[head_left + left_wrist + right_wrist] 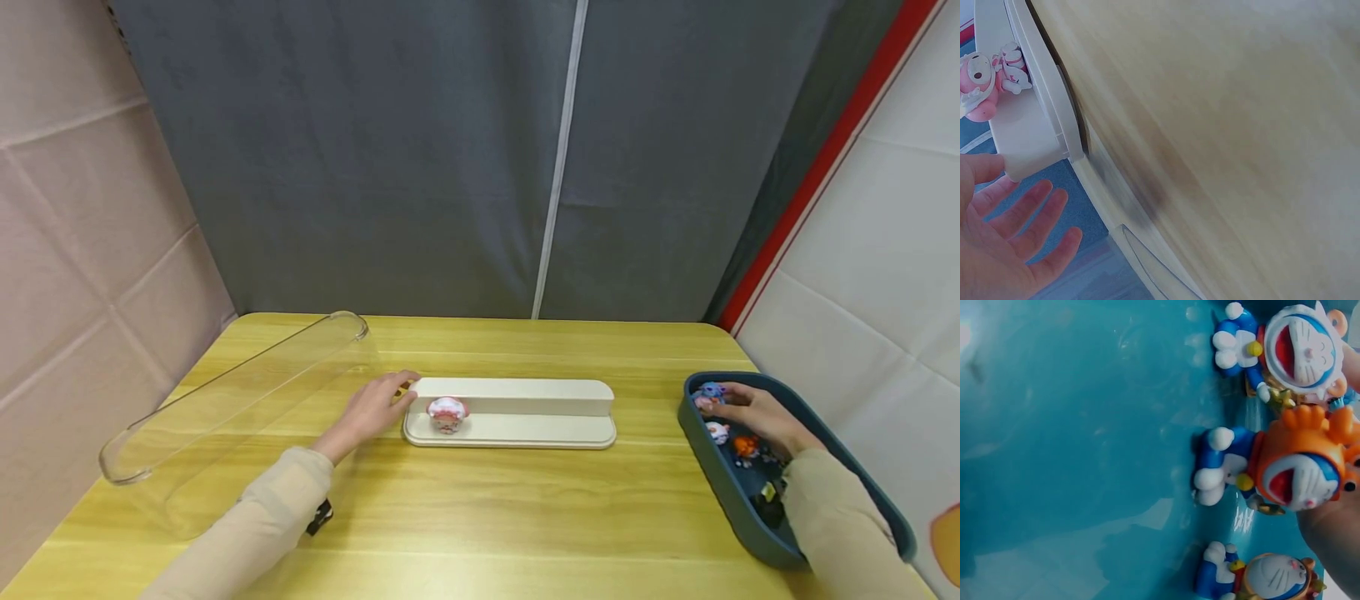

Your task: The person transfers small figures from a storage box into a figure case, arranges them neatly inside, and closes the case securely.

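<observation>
A white stepped stand (540, 429) lies mid-table with a pink-and-white figurine (447, 414) on its lower step at the left. My left hand (375, 408) touches the stand's left end, fingers loosely spread; in the left wrist view the hand (1019, 234) has its thumb and fingertips at the stand's edge (1029, 147), beside the pink figurine (982, 81). Inside the blue tray (708, 492), my right hand (765, 417) has its fingertips around a blue-and-pink figurine (708, 392). The right wrist view shows an orange-hooded figurine (1304, 456) and a white-hooded one (1304, 350); the fingertips are hidden there.
A clear, curved cover (240, 400) lies on the table at the left. Other figurines, a white one (717, 432) and an orange one (746, 447) among them, lie in the tray. Behind the table hangs a grey curtain (375, 167), with pale cloth walls at both sides.
</observation>
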`<state>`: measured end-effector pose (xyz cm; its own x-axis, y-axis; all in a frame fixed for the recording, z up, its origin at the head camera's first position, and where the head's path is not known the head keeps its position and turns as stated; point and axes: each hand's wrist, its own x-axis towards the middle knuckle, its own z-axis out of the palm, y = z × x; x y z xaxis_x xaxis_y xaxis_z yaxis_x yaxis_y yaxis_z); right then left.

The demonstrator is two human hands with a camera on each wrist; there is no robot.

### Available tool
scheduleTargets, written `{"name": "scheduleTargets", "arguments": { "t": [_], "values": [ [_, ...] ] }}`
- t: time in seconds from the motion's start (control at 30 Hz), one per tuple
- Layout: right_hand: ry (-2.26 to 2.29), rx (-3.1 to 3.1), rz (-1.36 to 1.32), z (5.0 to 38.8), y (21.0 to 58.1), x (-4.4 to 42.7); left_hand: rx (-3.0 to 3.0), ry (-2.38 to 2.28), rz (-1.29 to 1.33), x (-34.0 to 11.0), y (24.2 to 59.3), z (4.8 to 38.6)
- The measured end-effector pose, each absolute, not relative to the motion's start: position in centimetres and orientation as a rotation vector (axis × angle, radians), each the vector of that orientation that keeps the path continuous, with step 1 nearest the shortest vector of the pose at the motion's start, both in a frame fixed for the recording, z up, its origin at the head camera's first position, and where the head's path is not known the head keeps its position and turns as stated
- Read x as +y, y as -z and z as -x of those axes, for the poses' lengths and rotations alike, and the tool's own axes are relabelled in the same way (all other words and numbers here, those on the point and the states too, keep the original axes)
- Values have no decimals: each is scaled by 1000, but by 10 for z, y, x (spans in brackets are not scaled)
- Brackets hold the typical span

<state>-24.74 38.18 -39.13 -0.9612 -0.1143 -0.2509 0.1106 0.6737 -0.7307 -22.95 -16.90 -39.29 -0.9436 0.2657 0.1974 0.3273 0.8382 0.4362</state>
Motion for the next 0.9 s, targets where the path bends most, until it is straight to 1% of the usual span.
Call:
{"name": "scheduleTargets", "arguments": {
  "t": [0.2, 0.47, 0.77, 0.9],
  "values": [
    [1075, 2710, 48, 245, 383, 383, -2884, 719, 476, -169, 393, 230],
    [1050, 2743, 4, 246, 370, 382, -2886, 718, 476, -170, 393, 231],
    [1095, 2859, 139, 243, 355, 372, -2898, 721, 464, -171, 394, 230],
    [1096, 2901, 157, 240, 346, 366, -2895, 722, 466, -170, 394, 230]
  ]
}}
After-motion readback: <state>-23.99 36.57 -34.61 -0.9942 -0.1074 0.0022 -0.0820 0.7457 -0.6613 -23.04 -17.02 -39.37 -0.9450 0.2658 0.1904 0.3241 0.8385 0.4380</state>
